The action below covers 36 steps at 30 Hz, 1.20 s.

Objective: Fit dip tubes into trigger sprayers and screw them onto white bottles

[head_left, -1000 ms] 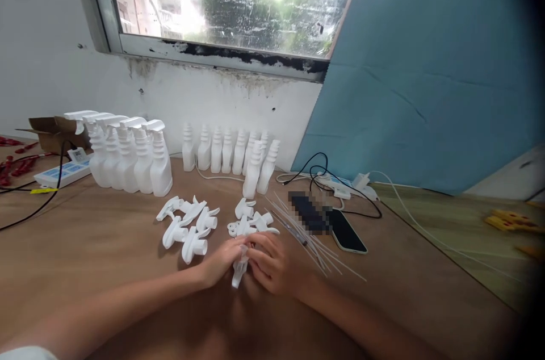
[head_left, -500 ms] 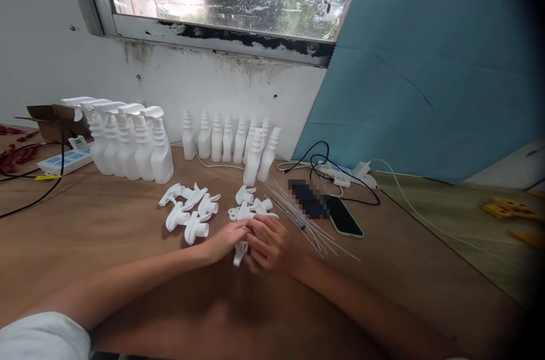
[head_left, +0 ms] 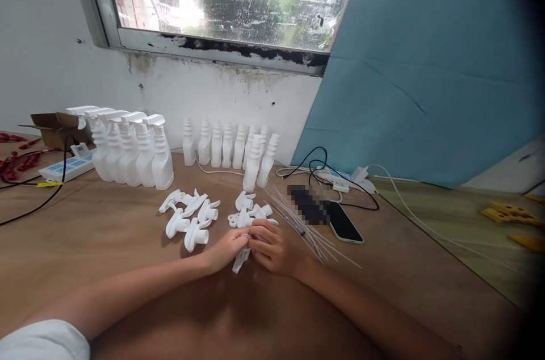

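Change: both hands stay locked together over the counter (head_left: 106,235); the view has tipped down a little since half a second ago, nothing else stirs.
Left hand (head_left: 225,250): fingers pinched on the white trigger head (head_left: 240,258), same grip as before.
Right hand (head_left: 271,247): curled round the head's top, touching the left.
Head: low between the hands, tail pointing down at the counter.
Meaning: fitting work looks ongoing, no release yet.
Nearby: loose heads (head_left: 189,218) left, thin tubes (head_left: 304,229) right, bottles (head_left: 128,147) behind.

We kept our left hand (head_left: 225,248) and right hand (head_left: 272,246) pinched together on the white trigger head (head_left: 240,259), only shifting our grip slightly.
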Each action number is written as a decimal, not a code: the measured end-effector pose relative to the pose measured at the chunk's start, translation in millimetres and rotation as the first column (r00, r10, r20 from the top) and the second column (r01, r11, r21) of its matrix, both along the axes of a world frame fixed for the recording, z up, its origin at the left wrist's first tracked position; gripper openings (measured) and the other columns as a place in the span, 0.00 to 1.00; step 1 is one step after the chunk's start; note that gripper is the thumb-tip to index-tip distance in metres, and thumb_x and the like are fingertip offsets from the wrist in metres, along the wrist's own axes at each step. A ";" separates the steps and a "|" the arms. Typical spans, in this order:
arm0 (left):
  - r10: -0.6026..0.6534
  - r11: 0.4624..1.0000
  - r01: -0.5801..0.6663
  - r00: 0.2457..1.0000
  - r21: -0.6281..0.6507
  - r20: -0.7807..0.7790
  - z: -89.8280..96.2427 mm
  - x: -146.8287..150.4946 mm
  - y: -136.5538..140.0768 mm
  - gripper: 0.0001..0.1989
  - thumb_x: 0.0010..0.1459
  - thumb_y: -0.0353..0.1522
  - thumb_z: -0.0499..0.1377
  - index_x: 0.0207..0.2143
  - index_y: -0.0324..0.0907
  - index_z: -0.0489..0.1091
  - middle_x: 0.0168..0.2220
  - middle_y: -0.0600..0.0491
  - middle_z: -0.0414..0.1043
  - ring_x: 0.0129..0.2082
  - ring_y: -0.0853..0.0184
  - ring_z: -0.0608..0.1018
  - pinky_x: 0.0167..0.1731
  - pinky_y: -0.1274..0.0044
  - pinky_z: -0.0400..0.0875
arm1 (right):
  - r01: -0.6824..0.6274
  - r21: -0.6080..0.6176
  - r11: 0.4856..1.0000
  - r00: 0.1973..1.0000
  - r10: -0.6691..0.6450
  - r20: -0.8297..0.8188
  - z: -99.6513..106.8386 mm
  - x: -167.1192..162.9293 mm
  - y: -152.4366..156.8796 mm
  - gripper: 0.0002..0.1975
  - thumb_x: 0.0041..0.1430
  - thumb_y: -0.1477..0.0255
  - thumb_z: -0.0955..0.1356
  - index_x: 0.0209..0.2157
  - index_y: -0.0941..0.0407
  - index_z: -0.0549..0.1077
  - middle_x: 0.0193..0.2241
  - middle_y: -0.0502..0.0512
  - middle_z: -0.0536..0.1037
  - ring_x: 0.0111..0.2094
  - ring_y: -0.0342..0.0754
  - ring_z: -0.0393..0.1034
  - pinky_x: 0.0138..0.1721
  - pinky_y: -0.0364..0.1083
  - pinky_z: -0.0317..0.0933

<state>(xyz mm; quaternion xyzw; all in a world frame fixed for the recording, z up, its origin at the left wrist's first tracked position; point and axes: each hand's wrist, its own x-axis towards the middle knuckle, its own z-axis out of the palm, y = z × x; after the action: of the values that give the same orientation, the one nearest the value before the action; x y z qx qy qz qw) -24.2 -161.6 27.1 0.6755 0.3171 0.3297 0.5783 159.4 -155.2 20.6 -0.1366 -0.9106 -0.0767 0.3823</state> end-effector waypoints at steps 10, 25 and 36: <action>-0.100 0.980 0.102 0.995 0.170 -0.024 -5.8 -12.0 0.7 0.16 0.57 0.35 0.53 0.46 0.37 0.66 0.49 0.45 0.68 0.51 0.58 0.68 0.57 0.68 0.58 | 0.170 -0.091 0.981 0.985 -0.172 -0.020 1.5 -6.0 -16.2 0.17 0.53 0.81 0.62 0.45 0.59 0.69 0.44 0.62 0.69 0.49 0.54 0.64 0.49 0.56 0.63; -0.097 0.971 0.126 0.985 0.205 -0.145 -6.2 -11.9 -5.0 0.25 0.55 0.27 0.54 0.56 0.40 0.58 0.55 0.45 0.64 0.55 0.57 0.65 0.58 0.65 0.58 | -0.036 -0.451 0.892 0.999 0.023 -0.034 11.4 -7.2 -20.2 0.17 0.49 0.82 0.64 0.42 0.55 0.69 0.48 0.60 0.64 0.49 0.51 0.62 0.51 0.52 0.63; -0.035 0.964 0.094 0.971 0.248 -0.235 -0.9 -11.4 -4.9 0.13 0.51 0.27 0.56 0.41 0.42 0.66 0.42 0.52 0.68 0.42 0.63 0.69 0.48 0.73 0.63 | 0.525 -0.555 0.645 0.841 -0.492 0.223 31.1 58.0 37.1 0.11 0.60 0.78 0.60 0.34 0.58 0.74 0.34 0.56 0.77 0.37 0.46 0.71 0.41 0.43 0.62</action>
<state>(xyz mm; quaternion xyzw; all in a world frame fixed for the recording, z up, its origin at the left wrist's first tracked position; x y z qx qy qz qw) -35.6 -166.5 26.2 0.7881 0.3138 0.2690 0.4561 217.4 -118.1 51.8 -0.4974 -0.8213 0.1056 0.2587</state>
